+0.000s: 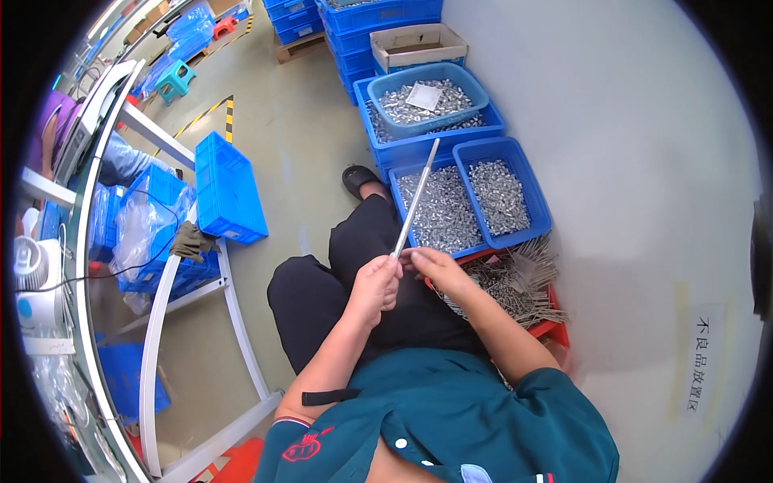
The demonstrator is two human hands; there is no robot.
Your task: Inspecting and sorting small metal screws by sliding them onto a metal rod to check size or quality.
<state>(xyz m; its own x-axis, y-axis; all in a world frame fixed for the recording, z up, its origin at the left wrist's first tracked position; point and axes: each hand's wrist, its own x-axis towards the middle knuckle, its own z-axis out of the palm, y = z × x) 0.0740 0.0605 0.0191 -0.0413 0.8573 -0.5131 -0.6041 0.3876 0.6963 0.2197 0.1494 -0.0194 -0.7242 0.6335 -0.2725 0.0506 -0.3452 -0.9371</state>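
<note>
A long, slim silvery metal rod (416, 197) slants up and away over my lap. My left hand (376, 291) is closed round its lower end, with the thumb along it. Just to the right, the fingers of my right hand (428, 266) are curled and pinched together close to that lower end. Whether they touch the rod or hold a small part is hidden. Beyond my right hand, small shiny metal parts (439, 211) fill one blue bin, and similar parts (499, 197) fill the bin beside it. Many thin metal rods (515, 283) lie in a red tray (557, 306) by my right forearm.
Farther off, a light-blue basin (481, 105) of metal parts sits on a larger blue crate (378, 149). A white wall (636, 201) bounds the right side. At left stand a white-framed bench (161, 322), an upright blue crate (233, 193) and a seated person (60, 121).
</note>
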